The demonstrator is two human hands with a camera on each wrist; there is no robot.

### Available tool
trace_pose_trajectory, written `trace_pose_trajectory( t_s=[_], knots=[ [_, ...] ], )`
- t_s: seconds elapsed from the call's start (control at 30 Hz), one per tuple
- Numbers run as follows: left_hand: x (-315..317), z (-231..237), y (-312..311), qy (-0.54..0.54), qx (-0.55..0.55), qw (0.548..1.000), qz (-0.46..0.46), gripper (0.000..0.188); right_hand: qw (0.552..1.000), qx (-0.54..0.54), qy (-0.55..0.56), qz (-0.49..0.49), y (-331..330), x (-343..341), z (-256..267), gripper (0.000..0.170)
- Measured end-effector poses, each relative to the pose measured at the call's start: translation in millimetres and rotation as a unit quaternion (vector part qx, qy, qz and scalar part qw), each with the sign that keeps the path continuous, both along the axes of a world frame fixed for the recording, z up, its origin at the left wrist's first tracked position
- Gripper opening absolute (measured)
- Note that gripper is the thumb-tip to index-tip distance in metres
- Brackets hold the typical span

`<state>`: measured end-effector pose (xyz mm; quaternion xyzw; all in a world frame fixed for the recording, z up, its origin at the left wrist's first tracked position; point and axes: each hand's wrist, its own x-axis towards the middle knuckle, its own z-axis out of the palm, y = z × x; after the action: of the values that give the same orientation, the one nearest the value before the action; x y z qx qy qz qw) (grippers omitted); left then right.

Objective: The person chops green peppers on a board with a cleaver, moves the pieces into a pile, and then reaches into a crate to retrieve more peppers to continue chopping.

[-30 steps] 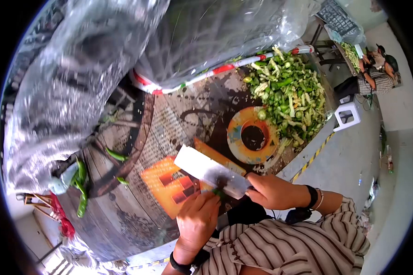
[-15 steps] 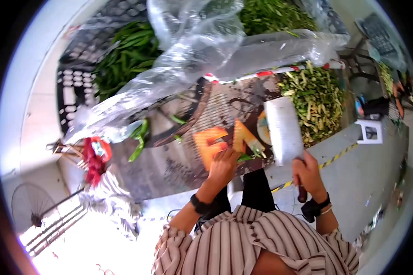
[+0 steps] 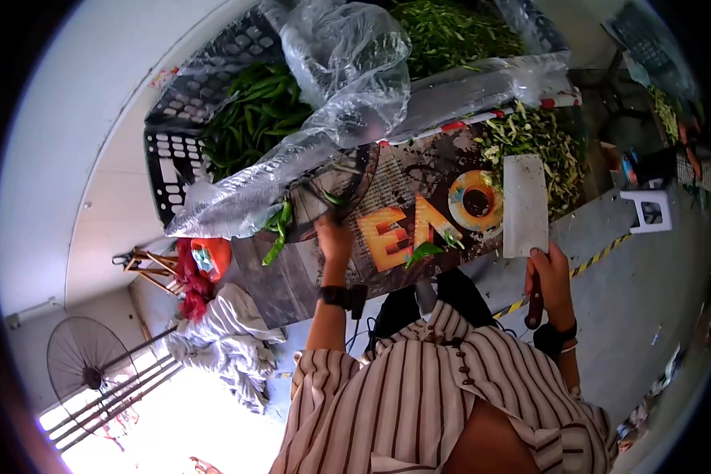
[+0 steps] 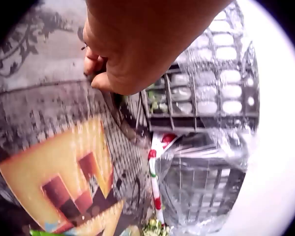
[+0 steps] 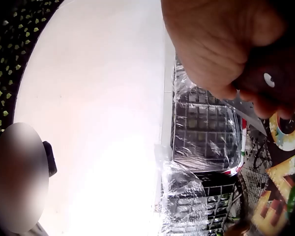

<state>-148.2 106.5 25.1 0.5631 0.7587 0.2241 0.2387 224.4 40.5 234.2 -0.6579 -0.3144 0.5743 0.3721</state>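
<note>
My right hand [image 3: 554, 284] grips the dark handle of a cleaver [image 3: 525, 207], its broad blade raised over the right part of the table. Farther left, my left hand [image 3: 334, 241] reaches down to the tabletop, just below a small green pepper [image 3: 334, 198]. In the left wrist view the fingers of the left hand [image 4: 142, 44] bend down at the table; I cannot tell whether they pinch anything. Several green peppers [image 3: 276, 235] lie left of this hand. A green pepper piece [image 3: 424, 252] rests near the front edge, with pale cut bits [image 3: 453, 239] beside it.
A heap of chopped peppers [image 3: 533, 146] covers the table's right end. Behind the table [image 3: 280, 276], plastic sheeting [image 3: 347, 87] drapes over black crates [image 3: 174, 170] holding whole peppers [image 3: 257, 114] and cut peppers [image 3: 458, 39]. A white stool [image 3: 648, 212] stands right; a fan [image 3: 91, 371] stands left.
My left hand has left the pepper piece at the front edge and moved left across the table. The cleaver has lifted from the cutting spot and swung right, blade upward. The head view has shifted.
</note>
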Motion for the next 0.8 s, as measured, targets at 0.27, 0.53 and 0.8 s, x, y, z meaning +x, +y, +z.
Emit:
trace_pose_trajectory(
  t_s=[0.27,0.53,0.8],
  knots=[
    [50.3,-2.2,29.5,0.043,0.160,0.981,-0.097,0.050,1.000,0.003,-0.026,-0.004,4.9,15.7,5.5,0.013],
    [87.6,33.3,54.8,-0.115,0.085,0.966,-0.214,0.044,1.000,0.006,-0.001,-0.029,0.8,18.1,2.4,0.012],
    [79.9,44.8,-8.7,-0.084,0.067,0.962,-0.249,0.034,0.999,0.023,-0.041,0.011,3.7,15.1,-10.2,0.014]
  ],
)
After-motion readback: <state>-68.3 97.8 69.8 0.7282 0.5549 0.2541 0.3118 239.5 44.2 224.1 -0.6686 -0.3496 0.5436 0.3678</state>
